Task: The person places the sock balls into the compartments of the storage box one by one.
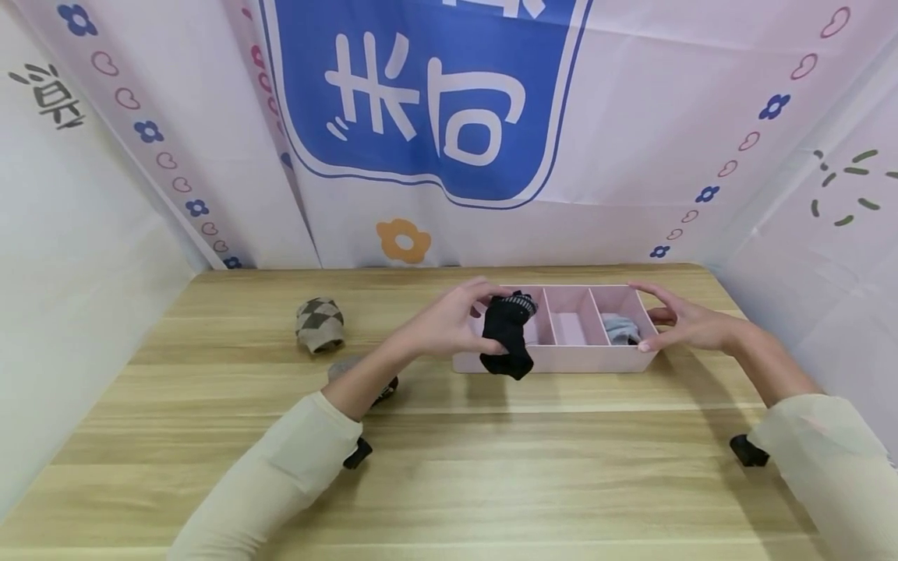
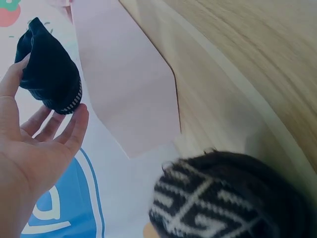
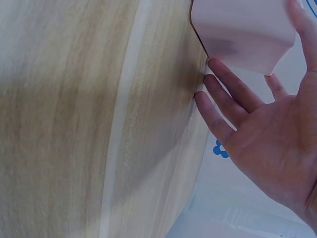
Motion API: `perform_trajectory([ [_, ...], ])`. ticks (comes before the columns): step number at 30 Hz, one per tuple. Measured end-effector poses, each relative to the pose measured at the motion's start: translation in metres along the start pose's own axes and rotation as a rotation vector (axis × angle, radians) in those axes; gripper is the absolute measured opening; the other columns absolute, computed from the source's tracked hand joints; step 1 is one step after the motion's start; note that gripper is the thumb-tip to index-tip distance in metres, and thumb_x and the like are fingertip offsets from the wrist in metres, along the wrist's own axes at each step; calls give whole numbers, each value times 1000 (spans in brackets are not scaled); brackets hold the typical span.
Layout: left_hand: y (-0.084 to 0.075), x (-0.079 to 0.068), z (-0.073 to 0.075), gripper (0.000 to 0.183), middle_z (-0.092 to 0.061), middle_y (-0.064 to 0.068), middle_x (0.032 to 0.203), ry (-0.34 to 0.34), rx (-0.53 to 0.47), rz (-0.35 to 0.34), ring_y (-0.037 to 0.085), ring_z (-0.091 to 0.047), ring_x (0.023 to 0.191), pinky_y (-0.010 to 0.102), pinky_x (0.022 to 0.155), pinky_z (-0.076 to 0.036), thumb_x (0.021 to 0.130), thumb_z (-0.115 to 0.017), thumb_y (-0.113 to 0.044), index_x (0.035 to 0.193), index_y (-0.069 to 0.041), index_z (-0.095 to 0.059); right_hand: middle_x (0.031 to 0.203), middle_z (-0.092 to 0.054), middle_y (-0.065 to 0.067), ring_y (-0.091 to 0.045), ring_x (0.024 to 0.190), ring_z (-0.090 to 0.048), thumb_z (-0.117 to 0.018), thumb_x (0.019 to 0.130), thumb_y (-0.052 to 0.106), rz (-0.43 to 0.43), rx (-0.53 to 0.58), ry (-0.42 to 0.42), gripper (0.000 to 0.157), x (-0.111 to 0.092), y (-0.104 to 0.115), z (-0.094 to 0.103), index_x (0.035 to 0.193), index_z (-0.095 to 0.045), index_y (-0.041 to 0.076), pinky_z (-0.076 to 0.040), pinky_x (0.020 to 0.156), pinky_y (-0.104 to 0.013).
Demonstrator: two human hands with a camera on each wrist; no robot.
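Note:
My left hand (image 1: 456, 319) pinches a folded black sock (image 1: 507, 331) with a white-striped band between thumb and fingers. The sock hangs over the left part of a pink divided box (image 1: 554, 359) and overlaps its front wall in the head view. At the box's right end, my right hand (image 1: 691, 323) grips it, thumb at the front corner and index finger at the back corner. In the right wrist view, the other fingers (image 3: 225, 96) lie low against that end. A light blue-grey sock (image 1: 620, 327) lies in the rightmost compartment; the middle one shows its bare floor.
A brown-and-beige argyle sock bundle (image 1: 319, 323) sits on the wooden table (image 1: 491, 483) at left. Closer in, a grey-and-black sock bundle (image 1: 384, 389) is partly hidden by my left forearm; its black-and-white pattern (image 2: 198, 203) shows in the left wrist view. Printed cloth walls (image 1: 449, 226) enclose the table.

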State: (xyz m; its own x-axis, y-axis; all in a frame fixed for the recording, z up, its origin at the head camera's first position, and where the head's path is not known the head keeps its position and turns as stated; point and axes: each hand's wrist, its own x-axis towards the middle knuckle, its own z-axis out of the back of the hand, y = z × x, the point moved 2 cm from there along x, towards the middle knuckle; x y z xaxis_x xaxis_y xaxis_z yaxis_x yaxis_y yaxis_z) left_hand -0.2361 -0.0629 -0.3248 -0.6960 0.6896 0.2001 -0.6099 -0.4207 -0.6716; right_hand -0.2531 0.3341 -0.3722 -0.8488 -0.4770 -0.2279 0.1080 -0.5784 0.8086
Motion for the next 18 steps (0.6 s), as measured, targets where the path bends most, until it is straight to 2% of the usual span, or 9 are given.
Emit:
perform_trajectory([
  [4,-1,9,-2,74,-64,13,129,-12,2,-5,25,-63,113,35,96,-53,76,-89,-19,141,0,-59,156,-28,-43,-60,143,-31,-80,87,11,3,5,0,108,-1,0,1,165,-5,11,-36,110,-67],
  [11,0,19,-6,74,-62,14,131,-9,-14,7,25,-63,112,42,97,-54,78,-89,-20,141,0,-58,157,-27,-42,-59,144,-31,-79,87,12,-2,8,-2,108,-1,1,0,165,-5,11,-35,111,-68],
  [18,2,26,-11,72,-63,12,129,-27,-4,14,24,-62,112,42,96,-54,78,-90,-21,140,-1,-59,158,-25,-43,-60,145,-28,-79,87,13,2,12,-1,108,-2,0,0,166,-5,14,-32,111,-71],
])
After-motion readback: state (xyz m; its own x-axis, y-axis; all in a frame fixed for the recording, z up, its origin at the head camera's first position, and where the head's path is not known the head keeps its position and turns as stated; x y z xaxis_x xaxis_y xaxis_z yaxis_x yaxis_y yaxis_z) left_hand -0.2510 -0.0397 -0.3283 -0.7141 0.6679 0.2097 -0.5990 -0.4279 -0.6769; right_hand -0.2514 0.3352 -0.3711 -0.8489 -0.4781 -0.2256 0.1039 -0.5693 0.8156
